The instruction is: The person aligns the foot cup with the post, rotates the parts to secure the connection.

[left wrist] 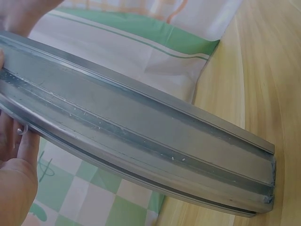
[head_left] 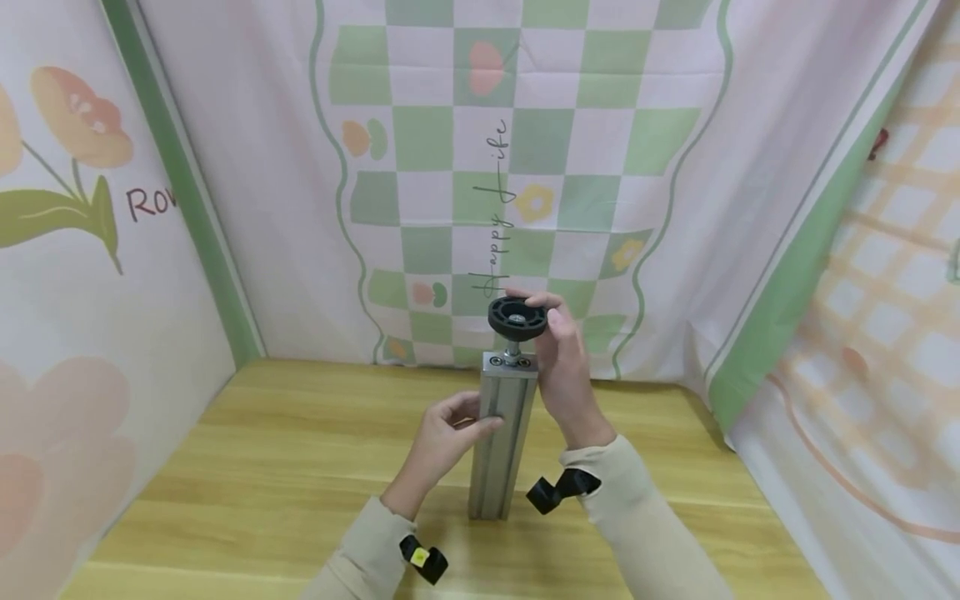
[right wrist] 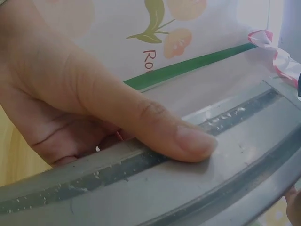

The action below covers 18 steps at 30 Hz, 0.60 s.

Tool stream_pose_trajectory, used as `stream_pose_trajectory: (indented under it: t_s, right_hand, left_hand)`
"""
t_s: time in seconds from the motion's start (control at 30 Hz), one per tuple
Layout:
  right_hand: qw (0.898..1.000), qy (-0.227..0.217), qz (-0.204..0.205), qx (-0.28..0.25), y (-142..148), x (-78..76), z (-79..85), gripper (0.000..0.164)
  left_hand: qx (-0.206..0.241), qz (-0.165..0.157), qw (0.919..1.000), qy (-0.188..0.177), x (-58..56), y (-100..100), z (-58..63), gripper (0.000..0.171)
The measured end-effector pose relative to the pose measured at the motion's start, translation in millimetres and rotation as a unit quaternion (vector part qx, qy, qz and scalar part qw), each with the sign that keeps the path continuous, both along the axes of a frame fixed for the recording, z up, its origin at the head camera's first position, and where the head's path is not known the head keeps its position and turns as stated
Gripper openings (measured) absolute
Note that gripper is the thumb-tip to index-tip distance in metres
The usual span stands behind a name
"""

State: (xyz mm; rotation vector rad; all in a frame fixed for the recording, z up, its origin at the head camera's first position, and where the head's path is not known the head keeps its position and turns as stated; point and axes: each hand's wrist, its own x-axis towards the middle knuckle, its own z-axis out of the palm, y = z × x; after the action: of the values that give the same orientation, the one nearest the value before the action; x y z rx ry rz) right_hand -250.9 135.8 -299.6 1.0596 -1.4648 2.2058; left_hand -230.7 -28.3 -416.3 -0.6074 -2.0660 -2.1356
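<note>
A black round levelling foot (head_left: 504, 327) with a metal stem tops an upright aluminium extrusion (head_left: 501, 454), whose end plate carries two screws. My right hand (head_left: 564, 367) grips the foot's rim from the right, with its fingers behind and its thumb at the near side. Lower down, my left hand (head_left: 441, 435) holds the extrusion, its thumb (right wrist: 188, 141) laid across the grooved face. The left wrist view shows the extrusion's long side (left wrist: 155, 113) and its lower end over the wooden surface; whether that end touches is unclear.
Under the extrusion spreads a wood-grain table (head_left: 300, 450). Printed curtains hang around it: a checked one (head_left: 420, 137) behind, a flowered one (head_left: 67, 308) at left, a plaid one (head_left: 885, 333) at right. Black straps (head_left: 558, 490) sit on both wrists.
</note>
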Motion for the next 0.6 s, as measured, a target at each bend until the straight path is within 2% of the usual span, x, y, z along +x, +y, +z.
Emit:
stream_pose_trajectory:
  t_s: [0.13,0.23,0.33,0.5,0.6]
  right_hand:
    - [0.996,0.033,-0.077,-0.006,-3.4,2.1,-4.6,0.018]
    - [0.987,0.067,-0.148,-0.001,-6.1,5.4,-7.1,0.015]
    - [0.971,0.108,-0.215,0.014,-9.7,9.0,-6.4,0.021]
    - [0.934,0.165,-0.314,0.041,-23.2,34.2,14.5,0.025]
    - [0.914,0.188,-0.356,0.045,-29.8,44.1,22.3,0.036]
  left_hand:
    - [-0.006,0.002,1.0,0.001,-0.7,-0.7,-1.3,0.034]
    - [-0.005,0.002,1.0,0.0,-1.0,-0.7,-1.8,0.034]
    - [0.001,0.0,1.0,-0.002,-0.7,-0.6,-1.3,0.034]
    - [0.001,-0.001,1.0,-0.004,-0.1,-0.9,1.1,0.032]
    - [-0.001,-0.001,1.0,-0.004,-0.3,-1.2,1.3,0.031]
